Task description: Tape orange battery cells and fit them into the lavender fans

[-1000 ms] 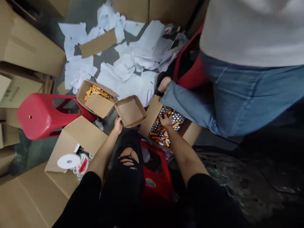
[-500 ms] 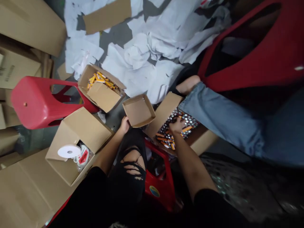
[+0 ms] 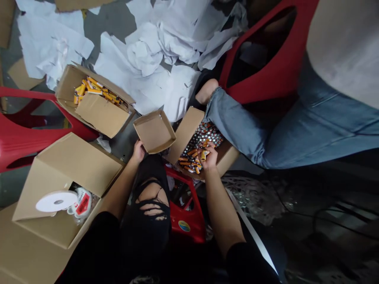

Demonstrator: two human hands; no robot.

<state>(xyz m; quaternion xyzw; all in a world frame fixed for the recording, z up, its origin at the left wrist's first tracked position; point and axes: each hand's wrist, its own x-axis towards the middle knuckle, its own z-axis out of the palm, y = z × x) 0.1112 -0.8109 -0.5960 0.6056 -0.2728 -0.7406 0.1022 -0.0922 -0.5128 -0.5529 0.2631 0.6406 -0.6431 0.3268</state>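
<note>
My left hand (image 3: 138, 152) grips the near left edge of a small shallow cardboard box (image 3: 154, 132), whose inside is bare. My right hand (image 3: 211, 157) is closed around yellow-orange batteries (image 3: 204, 154), held just above an open carton (image 3: 226, 159). Inside that carton, many batteries stand packed with silver ends up (image 3: 204, 134), while several loose orange ones (image 3: 189, 162) lie on their sides at the near left. How many my fingers hold cannot be made out.
Further left, another carton (image 3: 103, 112) holds more yellow batteries. A box with a white reel (image 3: 56, 201) stands near my left arm. White paper (image 3: 142, 55) litters the floor. A person's jeans-clad leg (image 3: 245, 130) borders the battery carton. Red stools (image 3: 266, 85) stand around.
My right hand has risen out of the battery pile, now with batteries in its fingers. My left hand still holds the small box. The whole view has shifted to the right.
</note>
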